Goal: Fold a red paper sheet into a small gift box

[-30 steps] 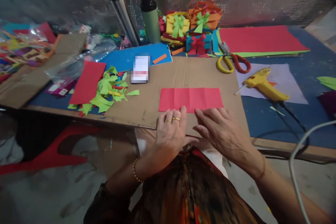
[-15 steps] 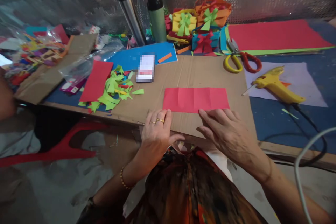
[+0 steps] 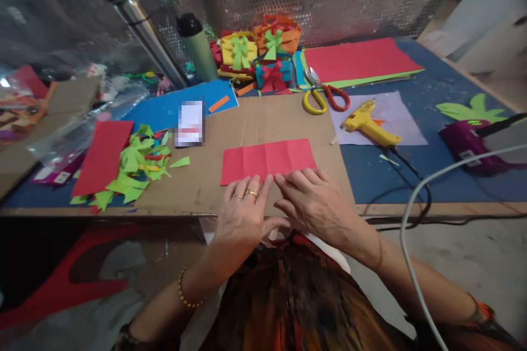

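A red paper strip (image 3: 267, 159) with several upright creases lies on the brown cardboard (image 3: 197, 181). My left hand (image 3: 245, 205) rests its fingertips on the strip's near edge, left of the middle. Its fingers are stretched out, with the thumb apart. On the right part of the same edge, my right hand (image 3: 315, 194) lies with its fingers slightly bent and its thumb off the paper. The two index fingertips almost meet. Neither hand grips the strip.
Scissors (image 3: 319, 96) and a yellow glue gun (image 3: 373, 125) lie to the right. Green paper scraps (image 3: 134, 167) and a phone (image 3: 189, 123) are on the left. Small paper baskets (image 3: 239, 52) and a steel flask (image 3: 144, 33) stand behind. A white cable (image 3: 409, 214) crosses the right side.
My hands have come closer together along the strip's near edge, the left sliding right relative to the paper and the right sliding left. The camera view has turned to the right.
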The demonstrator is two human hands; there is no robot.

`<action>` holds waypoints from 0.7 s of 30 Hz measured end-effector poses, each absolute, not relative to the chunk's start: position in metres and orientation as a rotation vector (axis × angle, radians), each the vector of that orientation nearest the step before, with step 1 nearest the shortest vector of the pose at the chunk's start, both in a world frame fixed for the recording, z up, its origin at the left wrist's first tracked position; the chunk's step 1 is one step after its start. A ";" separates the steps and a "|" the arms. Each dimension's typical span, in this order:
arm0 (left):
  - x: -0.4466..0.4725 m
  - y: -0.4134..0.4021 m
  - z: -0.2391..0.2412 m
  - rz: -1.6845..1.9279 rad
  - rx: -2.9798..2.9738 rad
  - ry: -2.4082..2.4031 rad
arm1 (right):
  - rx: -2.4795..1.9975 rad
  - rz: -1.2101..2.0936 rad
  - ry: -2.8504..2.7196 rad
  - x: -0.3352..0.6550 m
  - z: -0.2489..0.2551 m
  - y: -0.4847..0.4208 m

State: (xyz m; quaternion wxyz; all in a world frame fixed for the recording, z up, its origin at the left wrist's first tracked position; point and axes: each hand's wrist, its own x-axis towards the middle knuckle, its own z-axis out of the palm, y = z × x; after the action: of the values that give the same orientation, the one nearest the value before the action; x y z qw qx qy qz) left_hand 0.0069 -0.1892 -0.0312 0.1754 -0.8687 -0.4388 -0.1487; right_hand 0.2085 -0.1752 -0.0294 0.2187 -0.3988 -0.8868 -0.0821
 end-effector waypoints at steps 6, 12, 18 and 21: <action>0.000 -0.197 -0.042 -0.381 -2.390 -1.467 | -1.174 -0.226 -2.414 0.233 -0.025 -0.175; 0.000 -0.196 -0.045 -0.438 -2.389 -1.481 | -1.183 -0.413 -2.359 0.259 -0.027 -0.180; 0.004 -0.197 -0.047 -0.446 -2.340 -1.471 | -1.281 -0.492 -2.283 0.269 -0.026 -0.188; 0.006 -0.198 -0.046 -0.430 -2.359 -1.474 | -1.305 -0.508 -2.209 0.277 -0.015 -0.190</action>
State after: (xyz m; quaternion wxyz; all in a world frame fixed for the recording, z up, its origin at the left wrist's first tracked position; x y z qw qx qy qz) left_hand 0.0063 -0.1983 -0.0457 0.1630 -0.8269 -0.5167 -0.1507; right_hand 0.2771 -0.1901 -0.0154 0.2601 -0.4818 -0.8155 -0.1875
